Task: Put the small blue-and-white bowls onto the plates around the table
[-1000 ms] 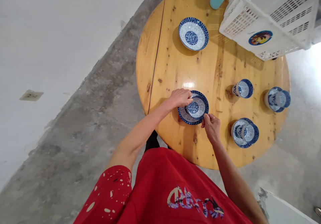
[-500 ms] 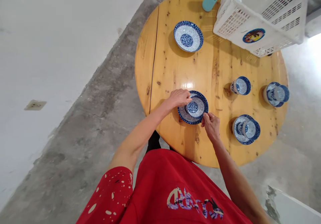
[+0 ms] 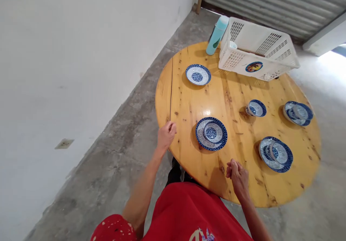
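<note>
A small blue-and-white bowl (image 3: 213, 131) sits inside a wider blue-rimmed plate (image 3: 199, 140) near the front of the round wooden table. My left hand (image 3: 167, 134) is to the left of them at the table's edge, fingers curled closed with nothing visible in them. On the other side, my right hand (image 3: 238, 178) hovers over the front of the table, below and right of the plate. Its fingers are also curled together and nothing shows in them. Neither hand touches the dishes.
One more plate (image 3: 198, 75) lies at the back left. A lone bowl (image 3: 256, 108) and two bowl-and-plate sets (image 3: 290, 161) (image 3: 288, 107) are on the right. At the back stand a white plastic basket (image 3: 238, 62) and a turquoise flask (image 3: 216, 37). A wall (image 3: 94, 53) runs along the left.
Both hands have let go of the small bowl, leaving it in the plate. My left hand moved left, my right hand toward me and right. The view tilted up, showing more of the basket.
</note>
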Motion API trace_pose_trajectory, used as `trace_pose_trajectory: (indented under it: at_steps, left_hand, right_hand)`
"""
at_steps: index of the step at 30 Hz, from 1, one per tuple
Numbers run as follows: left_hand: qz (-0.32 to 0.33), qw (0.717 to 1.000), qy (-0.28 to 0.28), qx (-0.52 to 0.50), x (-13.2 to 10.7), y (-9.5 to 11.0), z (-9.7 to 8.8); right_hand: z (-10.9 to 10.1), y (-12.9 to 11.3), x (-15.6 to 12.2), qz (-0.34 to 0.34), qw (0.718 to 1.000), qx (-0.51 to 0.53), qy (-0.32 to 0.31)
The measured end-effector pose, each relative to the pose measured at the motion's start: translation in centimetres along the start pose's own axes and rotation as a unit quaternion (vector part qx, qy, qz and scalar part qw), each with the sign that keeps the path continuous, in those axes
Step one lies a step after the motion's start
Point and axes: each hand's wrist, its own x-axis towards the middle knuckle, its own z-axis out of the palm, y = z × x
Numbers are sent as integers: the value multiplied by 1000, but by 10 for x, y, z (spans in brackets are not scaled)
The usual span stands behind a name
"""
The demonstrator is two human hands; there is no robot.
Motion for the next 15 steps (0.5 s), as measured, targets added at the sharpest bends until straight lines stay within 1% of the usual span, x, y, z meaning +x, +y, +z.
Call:
trace_pose_trajectory:
  at_steps: [2, 4, 6, 8, 9, 11, 13, 15]
  left_hand:
    - [-68, 996, 50, -16, -30, -27, -19]
    - [-143, 987, 75, -10, -69, -56, -33]
    - [-210, 973, 94, 21, -114, -82, -40]
    - [-262, 961, 82, 39, -160, -100, -40]
    - [-271, 959, 71, 45, -180, -106, -38]
    - [-283, 957, 21, 54, -215, -113, -33]
    - [-277, 959, -16, 66, -241, -113, -27]
    - [-265, 960, -44, 74, -259, -110, -24]
  right_hand:
    - [5, 10, -12, 7, 999, 29, -26]
    - [9, 19, -23, 13, 997, 55, -47]
    - [11, 29, -32, 22, 995, 73, -68]
    - [10, 39, -43, 31, 992, 94, -84]
    - [9, 45, -49, 34, 990, 105, -89]
    - [7, 57, -61, 37, 987, 121, -96]
    - [8, 69, -74, 33, 986, 125, -102]
    - [14, 79, -87, 25, 985, 130, -113]
